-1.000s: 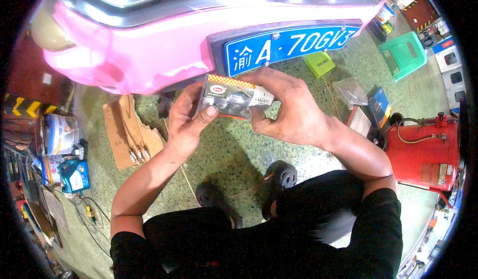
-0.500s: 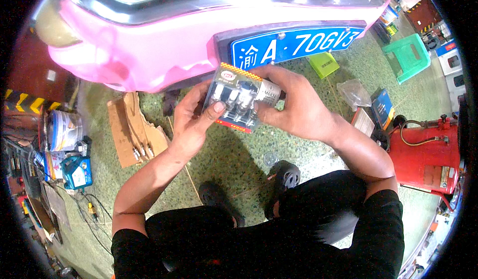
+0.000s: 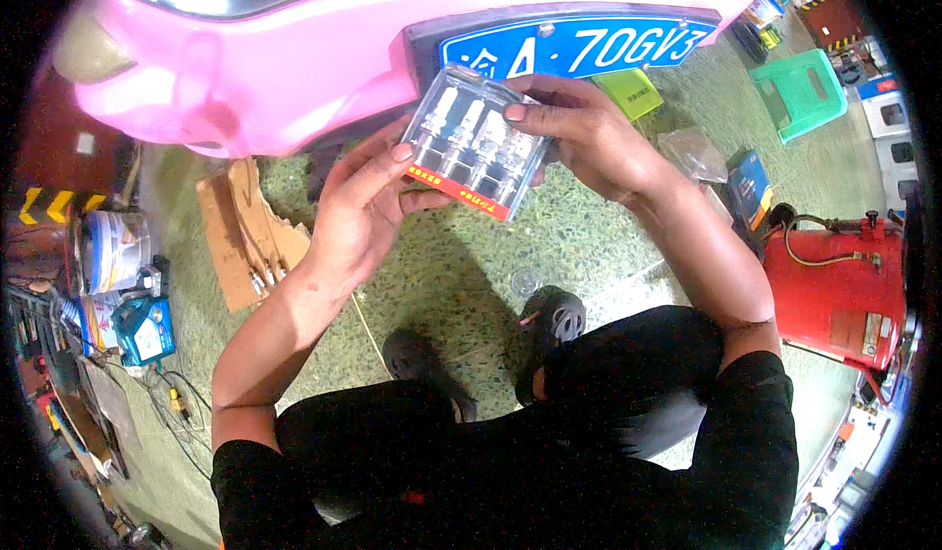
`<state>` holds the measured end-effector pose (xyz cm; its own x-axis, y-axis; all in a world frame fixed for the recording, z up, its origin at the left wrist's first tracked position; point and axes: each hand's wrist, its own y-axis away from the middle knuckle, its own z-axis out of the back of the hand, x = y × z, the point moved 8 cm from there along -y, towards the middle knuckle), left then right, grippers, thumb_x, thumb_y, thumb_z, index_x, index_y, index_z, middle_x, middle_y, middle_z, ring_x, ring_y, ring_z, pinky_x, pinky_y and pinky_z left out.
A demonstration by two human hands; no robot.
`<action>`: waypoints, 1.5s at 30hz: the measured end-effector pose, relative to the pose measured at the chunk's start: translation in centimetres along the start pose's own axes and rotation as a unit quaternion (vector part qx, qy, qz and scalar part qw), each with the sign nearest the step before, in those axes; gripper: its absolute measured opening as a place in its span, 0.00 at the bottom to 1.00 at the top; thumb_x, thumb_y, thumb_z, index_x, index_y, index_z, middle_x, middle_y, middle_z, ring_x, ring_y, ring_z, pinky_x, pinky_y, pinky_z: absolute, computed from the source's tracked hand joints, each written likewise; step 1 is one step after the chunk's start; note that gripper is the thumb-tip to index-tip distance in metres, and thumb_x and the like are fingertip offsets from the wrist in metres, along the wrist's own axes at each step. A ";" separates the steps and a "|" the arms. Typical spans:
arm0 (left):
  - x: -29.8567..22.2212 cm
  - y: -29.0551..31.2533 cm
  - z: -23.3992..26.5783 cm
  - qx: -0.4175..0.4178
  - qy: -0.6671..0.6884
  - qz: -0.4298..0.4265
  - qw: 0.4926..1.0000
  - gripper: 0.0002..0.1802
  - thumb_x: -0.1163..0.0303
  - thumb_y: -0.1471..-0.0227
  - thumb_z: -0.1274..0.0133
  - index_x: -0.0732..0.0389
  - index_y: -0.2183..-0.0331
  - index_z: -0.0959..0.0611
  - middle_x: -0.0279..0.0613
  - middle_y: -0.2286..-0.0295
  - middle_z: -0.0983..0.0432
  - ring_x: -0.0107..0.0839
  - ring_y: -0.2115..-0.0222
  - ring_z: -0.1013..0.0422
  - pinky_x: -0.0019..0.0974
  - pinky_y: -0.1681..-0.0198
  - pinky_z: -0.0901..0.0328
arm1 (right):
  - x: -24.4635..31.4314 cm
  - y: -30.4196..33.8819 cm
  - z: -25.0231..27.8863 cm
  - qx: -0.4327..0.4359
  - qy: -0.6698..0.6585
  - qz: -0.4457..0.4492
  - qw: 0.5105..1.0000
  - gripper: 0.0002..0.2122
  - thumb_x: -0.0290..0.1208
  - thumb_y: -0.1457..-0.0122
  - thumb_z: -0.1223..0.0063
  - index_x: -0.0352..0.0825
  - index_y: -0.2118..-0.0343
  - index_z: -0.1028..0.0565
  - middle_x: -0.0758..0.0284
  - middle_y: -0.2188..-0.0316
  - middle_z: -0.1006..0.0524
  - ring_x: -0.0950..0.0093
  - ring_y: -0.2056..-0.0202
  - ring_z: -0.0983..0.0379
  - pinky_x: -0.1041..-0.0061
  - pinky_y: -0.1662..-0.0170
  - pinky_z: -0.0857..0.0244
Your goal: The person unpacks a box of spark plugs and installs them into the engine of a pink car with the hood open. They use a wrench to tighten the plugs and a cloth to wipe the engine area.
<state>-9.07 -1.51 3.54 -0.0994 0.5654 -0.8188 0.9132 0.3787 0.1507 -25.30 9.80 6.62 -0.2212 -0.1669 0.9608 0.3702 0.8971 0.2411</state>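
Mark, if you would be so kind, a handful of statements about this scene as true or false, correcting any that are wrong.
1. The left hand and the right hand both hold the clear package. True.
2. The clear package is empty. False: spark plugs show inside it.
3. The torn cardboard lies on the floor. True.
4. The licence plate is yellow. False: it is blue with white characters.
5. The red tank stands at the left of the picture. False: it is at the right.
6. The bumper is pink. True.
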 end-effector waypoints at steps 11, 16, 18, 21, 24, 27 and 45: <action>0.9 -0.2 0.1 -0.004 0.018 0.029 0.999 0.28 0.62 0.37 0.48 0.68 0.42 0.28 0.45 0.53 0.21 0.34 0.54 0.22 0.38 0.52 0.24 | -0.4 0.0 -0.1 -0.017 -0.015 -0.038 0.999 0.21 0.39 0.37 0.43 0.28 0.48 0.25 0.64 0.62 0.20 0.72 0.63 0.23 0.71 0.68 0.28; 1.0 -0.1 -0.1 -0.003 0.015 0.026 1.000 0.27 0.63 0.37 0.46 0.67 0.42 0.28 0.44 0.52 0.22 0.33 0.53 0.23 0.39 0.50 0.24 | -0.9 -0.3 0.2 0.004 -0.017 -0.037 0.999 0.20 0.39 0.37 0.43 0.30 0.47 0.25 0.65 0.62 0.20 0.73 0.64 0.23 0.72 0.69 0.29; 0.8 0.1 -0.3 -0.012 0.008 0.016 1.000 0.28 0.64 0.38 0.45 0.68 0.41 0.29 0.44 0.51 0.23 0.34 0.52 0.23 0.39 0.49 0.24 | -0.9 -0.4 0.2 -0.001 -0.017 -0.032 0.999 0.20 0.39 0.37 0.43 0.31 0.48 0.25 0.66 0.63 0.20 0.74 0.65 0.24 0.73 0.70 0.30; 0.5 0.4 -0.7 -0.024 -0.002 -0.001 1.000 0.30 0.65 0.38 0.44 0.69 0.40 0.31 0.45 0.49 0.24 0.34 0.51 0.24 0.41 0.49 0.25 | -0.7 -0.4 0.3 -0.014 -0.020 -0.020 1.000 0.19 0.39 0.37 0.43 0.31 0.48 0.25 0.66 0.63 0.21 0.75 0.66 0.24 0.73 0.70 0.31; 0.2 0.6 -0.9 -0.032 -0.010 -0.017 0.999 0.31 0.66 0.38 0.44 0.69 0.39 0.32 0.46 0.48 0.26 0.35 0.50 0.25 0.42 0.48 0.25 | -0.9 -0.5 0.4 -0.018 -0.025 -0.007 0.999 0.20 0.41 0.37 0.42 0.31 0.48 0.25 0.67 0.64 0.21 0.75 0.66 0.25 0.74 0.71 0.32; -0.1 0.8 -1.0 -0.034 -0.018 -0.030 0.999 0.31 0.67 0.37 0.45 0.70 0.38 0.32 0.46 0.48 0.26 0.36 0.50 0.25 0.43 0.47 0.25 | -0.5 -0.4 0.3 -0.014 -0.023 0.006 1.000 0.22 0.43 0.37 0.41 0.31 0.48 0.26 0.67 0.63 0.21 0.75 0.65 0.25 0.74 0.71 0.32; 2.6 0.6 -0.2 -0.080 -0.019 0.151 0.985 0.21 0.52 0.38 0.45 0.59 0.54 0.21 0.39 0.65 0.19 0.29 0.74 0.25 0.30 0.69 0.31 | -1.3 2.0 -2.5 0.041 0.013 -0.161 0.986 0.22 0.51 0.35 0.43 0.31 0.57 0.26 0.64 0.82 0.26 0.80 0.88 0.32 0.81 0.87 0.43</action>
<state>-8.81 0.33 1.65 0.1853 0.6438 -0.7424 0.8249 0.3087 0.4736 -22.06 10.76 6.18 -0.2919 -0.4585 0.8394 0.2094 0.8257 0.5238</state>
